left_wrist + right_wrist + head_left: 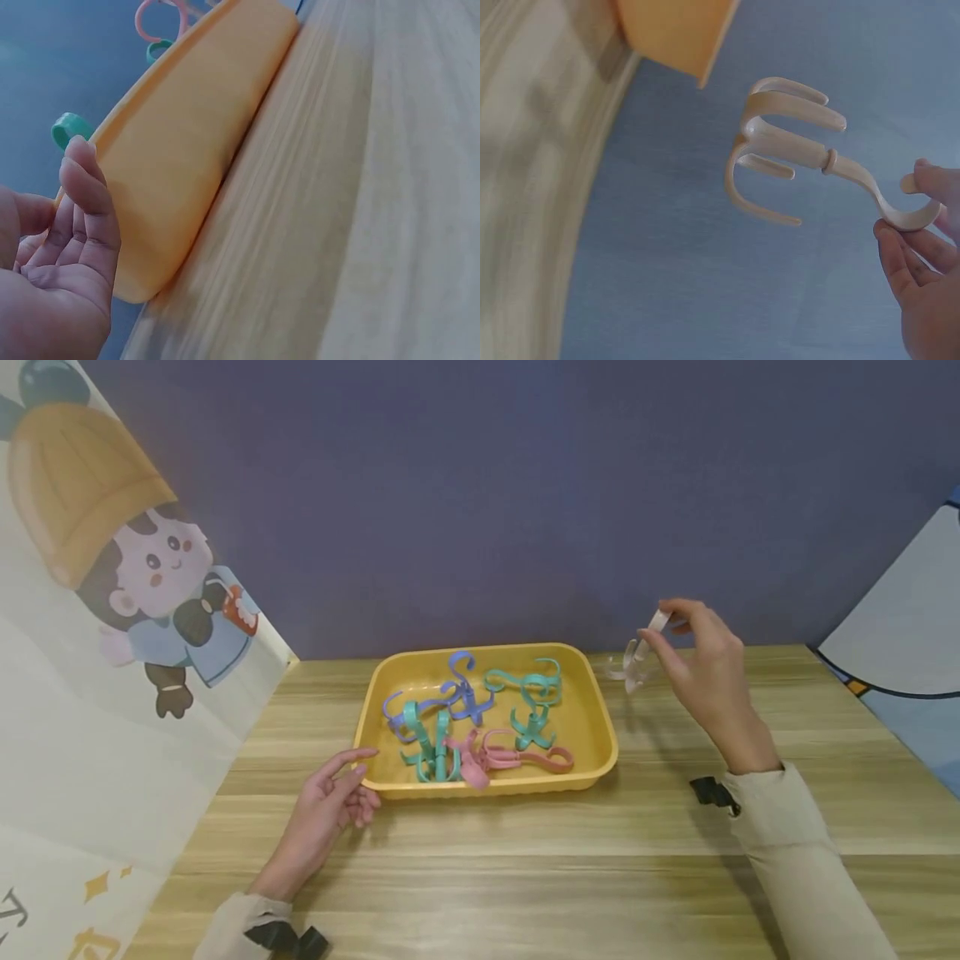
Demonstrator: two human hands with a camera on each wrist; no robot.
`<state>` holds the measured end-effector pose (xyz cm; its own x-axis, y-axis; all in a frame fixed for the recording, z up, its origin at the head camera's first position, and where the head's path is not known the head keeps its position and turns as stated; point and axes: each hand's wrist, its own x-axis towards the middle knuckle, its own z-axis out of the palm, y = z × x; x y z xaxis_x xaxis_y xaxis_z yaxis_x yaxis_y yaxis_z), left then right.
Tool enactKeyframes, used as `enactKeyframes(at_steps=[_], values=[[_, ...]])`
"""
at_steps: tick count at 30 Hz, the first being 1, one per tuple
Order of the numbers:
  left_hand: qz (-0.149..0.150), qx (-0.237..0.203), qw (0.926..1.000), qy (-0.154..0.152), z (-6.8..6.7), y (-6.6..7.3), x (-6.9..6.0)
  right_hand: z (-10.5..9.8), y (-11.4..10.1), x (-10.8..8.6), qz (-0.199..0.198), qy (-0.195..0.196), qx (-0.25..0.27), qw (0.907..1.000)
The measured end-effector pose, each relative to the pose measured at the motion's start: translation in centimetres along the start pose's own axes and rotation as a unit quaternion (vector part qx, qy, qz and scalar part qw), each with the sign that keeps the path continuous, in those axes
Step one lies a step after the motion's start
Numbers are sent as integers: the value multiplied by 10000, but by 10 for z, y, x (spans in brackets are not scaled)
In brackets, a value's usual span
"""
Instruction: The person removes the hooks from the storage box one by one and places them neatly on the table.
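Observation:
My right hand [708, 664] pinches the curved top of a white rotating hook hanger [787, 142] and holds it in the air right of the yellow tray [603, 752]. In the right wrist view the hanger's several prongs point back toward the hand [930, 247]. My left hand [330, 806] holds the tray's rim at the front left corner; in the left wrist view the thumb and fingers [94, 202] lie on either side of the rim. Inside the tray lie blue hook hangers [467, 697], green hook hangers [532, 727] and pink hook hangers [517, 758].
The tray stands on a wood-grain table [525, 885]. A dark blue panel [480, 510] rises behind it. On the left is a white wall with a cartoon figure [165, 560], and on the right a printed panel [900, 635].

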<state>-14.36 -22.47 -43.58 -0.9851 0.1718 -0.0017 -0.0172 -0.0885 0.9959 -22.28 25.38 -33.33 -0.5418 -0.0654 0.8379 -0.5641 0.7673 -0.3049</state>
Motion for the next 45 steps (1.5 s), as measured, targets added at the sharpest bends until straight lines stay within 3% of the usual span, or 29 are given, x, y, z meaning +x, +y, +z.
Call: enactKeyframes(at_steps=[17,24,29,33,45], values=[[240,-1,9989,408,5,-1,-1,20,43,-21,565,-568,-103,9967],[416,205,9957,799,9,-2,-1,26,54,-30,780,-857,-90,9932],[478,173,9965,664,9,-3,-1,30,59,-36,1053,-1192,-8,9873],[524,150,9969,576,9,-4,-2,31,61,-38,1163,-1246,68,9853],[562,90,9962,660,9,-6,-1,31,61,-37,975,-1192,103,9880]])
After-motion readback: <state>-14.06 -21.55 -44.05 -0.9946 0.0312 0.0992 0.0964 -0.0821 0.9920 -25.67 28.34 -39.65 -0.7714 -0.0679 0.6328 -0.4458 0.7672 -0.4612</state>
